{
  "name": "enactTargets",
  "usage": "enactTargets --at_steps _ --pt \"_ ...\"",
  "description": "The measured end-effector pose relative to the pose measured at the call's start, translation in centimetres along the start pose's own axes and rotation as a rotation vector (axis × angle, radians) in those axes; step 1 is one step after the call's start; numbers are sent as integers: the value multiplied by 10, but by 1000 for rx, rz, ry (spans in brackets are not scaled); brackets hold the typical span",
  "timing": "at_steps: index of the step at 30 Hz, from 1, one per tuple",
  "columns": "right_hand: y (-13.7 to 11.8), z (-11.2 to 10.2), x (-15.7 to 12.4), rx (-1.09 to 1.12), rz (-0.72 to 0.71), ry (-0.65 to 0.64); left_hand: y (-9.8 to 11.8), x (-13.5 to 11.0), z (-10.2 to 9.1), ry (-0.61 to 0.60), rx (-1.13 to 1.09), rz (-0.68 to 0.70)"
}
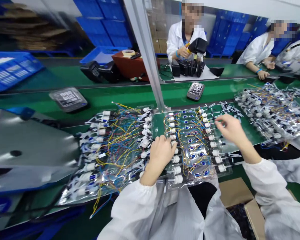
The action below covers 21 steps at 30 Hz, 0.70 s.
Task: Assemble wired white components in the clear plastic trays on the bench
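A clear plastic tray (190, 180) holds two columns of small white-and-black motors with yellow, red and blue wires and small blue circuit boards (193, 156) between them. My left hand (161, 152) rests over the left column, its fingers closed on one white-capped motor (174, 143). At the right column, my right hand (231, 130) has thumb and forefinger drawn together near a motor (207, 125) and its thin white strips. Whatever lies between those fingertips is too small to make out. Loose black-and-white tube pieces (228, 108) lie just beyond my right hand.
To the left lies another wired-motor tray (120, 146); more are heaped right (267, 110). A metal post (147, 50) rises behind the trays. Two display units (195, 91) sit on the green belt (130, 96). An opened carton (236, 193) stands below. Co-workers sit opposite.
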State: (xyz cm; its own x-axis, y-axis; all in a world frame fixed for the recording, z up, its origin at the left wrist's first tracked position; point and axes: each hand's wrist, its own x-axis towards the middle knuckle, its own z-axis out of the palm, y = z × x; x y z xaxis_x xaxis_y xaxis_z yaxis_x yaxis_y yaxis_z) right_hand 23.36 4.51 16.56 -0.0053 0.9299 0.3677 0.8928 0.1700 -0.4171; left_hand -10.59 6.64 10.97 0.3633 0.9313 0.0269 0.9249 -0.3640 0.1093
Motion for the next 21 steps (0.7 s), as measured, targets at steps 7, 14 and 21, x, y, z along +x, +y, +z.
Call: enactTargets --at_steps 7,14,21 --pt "143 -25 -31 -320 607 -299 9 8 -1 -63 -13 -31" --pt "152 -1 -67 -346 670 -321 10 12 -1 58 -114 24" --pt "148 3 -55 -233 776 -476 -3 40 10 76 -374 65"
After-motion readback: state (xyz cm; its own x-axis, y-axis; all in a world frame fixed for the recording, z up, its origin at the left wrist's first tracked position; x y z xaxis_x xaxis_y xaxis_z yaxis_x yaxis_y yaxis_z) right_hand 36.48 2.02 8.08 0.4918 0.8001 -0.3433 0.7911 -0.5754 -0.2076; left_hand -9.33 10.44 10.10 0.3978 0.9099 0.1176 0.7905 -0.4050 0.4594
